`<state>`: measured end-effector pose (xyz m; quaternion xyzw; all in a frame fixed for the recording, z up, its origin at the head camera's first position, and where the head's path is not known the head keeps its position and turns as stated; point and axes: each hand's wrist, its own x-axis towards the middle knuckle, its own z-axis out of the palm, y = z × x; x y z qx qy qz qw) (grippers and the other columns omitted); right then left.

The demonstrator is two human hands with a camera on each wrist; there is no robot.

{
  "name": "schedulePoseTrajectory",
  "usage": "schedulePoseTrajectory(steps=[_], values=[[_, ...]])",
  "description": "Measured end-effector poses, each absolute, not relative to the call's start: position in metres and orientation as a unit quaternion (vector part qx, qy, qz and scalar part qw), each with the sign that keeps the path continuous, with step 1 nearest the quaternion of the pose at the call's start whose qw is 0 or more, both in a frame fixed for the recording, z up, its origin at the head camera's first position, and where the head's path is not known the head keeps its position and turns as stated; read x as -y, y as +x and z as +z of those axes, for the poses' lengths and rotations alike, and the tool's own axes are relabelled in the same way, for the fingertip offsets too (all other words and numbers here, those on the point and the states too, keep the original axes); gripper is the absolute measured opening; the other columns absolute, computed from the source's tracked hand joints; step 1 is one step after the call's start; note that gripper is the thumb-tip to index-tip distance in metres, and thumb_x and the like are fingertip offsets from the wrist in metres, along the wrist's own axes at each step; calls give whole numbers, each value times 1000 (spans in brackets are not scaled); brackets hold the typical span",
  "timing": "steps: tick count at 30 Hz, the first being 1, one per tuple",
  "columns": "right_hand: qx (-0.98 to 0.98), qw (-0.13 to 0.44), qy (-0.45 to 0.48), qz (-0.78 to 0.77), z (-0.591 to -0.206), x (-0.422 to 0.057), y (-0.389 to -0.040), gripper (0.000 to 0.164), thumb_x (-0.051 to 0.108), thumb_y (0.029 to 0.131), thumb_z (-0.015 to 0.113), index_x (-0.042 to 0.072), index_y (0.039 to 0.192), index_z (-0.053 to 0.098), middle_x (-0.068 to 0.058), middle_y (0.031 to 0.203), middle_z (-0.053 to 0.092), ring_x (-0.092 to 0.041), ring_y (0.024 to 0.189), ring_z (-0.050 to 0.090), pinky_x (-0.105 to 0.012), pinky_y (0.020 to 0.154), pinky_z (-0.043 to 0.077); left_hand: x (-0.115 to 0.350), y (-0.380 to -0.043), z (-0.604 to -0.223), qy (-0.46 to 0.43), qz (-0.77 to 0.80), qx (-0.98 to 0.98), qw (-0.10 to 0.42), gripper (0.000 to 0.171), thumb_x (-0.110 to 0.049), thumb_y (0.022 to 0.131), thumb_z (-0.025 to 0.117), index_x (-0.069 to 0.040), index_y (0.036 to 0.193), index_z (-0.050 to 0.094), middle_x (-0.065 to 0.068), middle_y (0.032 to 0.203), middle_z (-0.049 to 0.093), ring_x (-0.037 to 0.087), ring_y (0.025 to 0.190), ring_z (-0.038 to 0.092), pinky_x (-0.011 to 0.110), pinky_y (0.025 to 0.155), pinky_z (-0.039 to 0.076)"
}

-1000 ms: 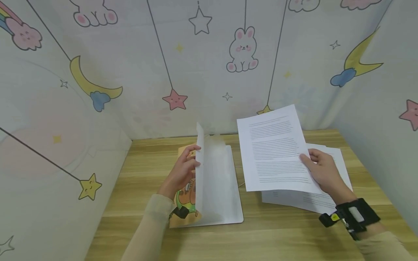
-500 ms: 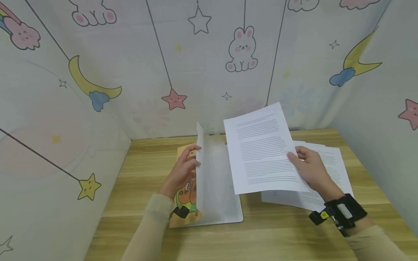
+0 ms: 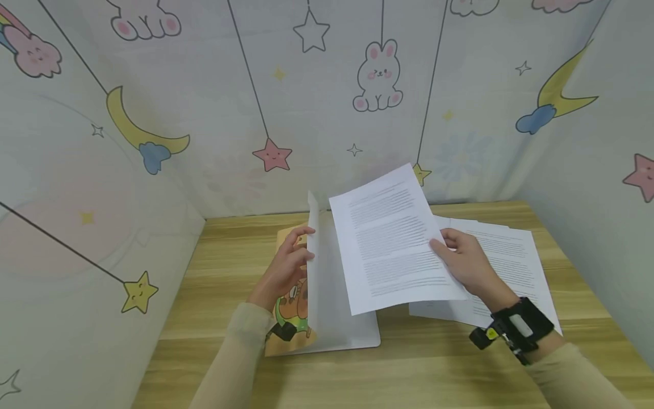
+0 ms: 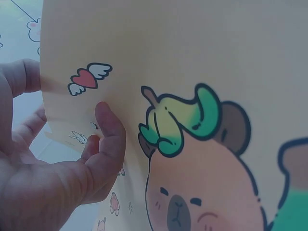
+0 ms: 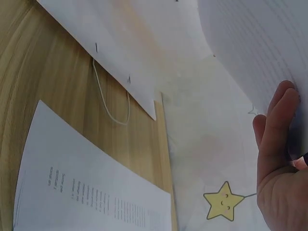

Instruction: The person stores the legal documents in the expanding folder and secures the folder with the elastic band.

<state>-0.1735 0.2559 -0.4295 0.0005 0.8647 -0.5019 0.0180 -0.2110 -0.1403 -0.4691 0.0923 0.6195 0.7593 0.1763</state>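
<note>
My left hand (image 3: 286,267) holds up the front cover of a folder (image 3: 339,318) that lies partly open, its white inside showing. In the left wrist view, the fingers (image 4: 109,132) are at the edge of the cover, which has a cartoon capybara (image 4: 207,178) on its orange outside. Several fingers pass behind that edge. My right hand (image 3: 472,264) pinches a sheet of printed paper (image 3: 393,250) by its right edge, thumb in front. The sheet is tilted in the air over the folder's right part and hides some of it. Whether it is one sheet or more, I cannot tell.
More printed sheets (image 3: 516,267) lie in a loose pile on the wooden table (image 3: 424,363), right of the folder. A thin elastic cord (image 5: 99,96) loops out from the folder's edge. Behind stands a wall (image 3: 327,113) printed with stars and rabbits.
My right hand has moved left with the paper, from above the pile to over the folder. The paper leans more. The left hand and cover have stayed put.
</note>
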Motion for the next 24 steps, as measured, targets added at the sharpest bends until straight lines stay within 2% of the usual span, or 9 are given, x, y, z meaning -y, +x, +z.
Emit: schedulePoseTrajectory(steps=[9, 24], values=[[-859, 51, -12, -509, -436, -242, -176, 42, 28, 108, 58, -1, 138, 59, -22, 115, 73, -24, 80, 75, -35, 65, 61, 140, -210, -467, 92, 756, -625, 173, 54, -2, 97, 48, -16, 148, 38, 20, 133, 52, 31, 110, 61, 47, 84, 58], [-863, 60, -21, -501, -429, -226, -172, 39, 24, 108, 57, -2, 137, 59, -21, 114, 73, -23, 78, 73, -35, 64, 61, 140, -211, -469, 86, 756, -627, 169, 52, -2, 97, 50, -18, 145, 41, 29, 141, 47, 33, 112, 60, 47, 85, 58]])
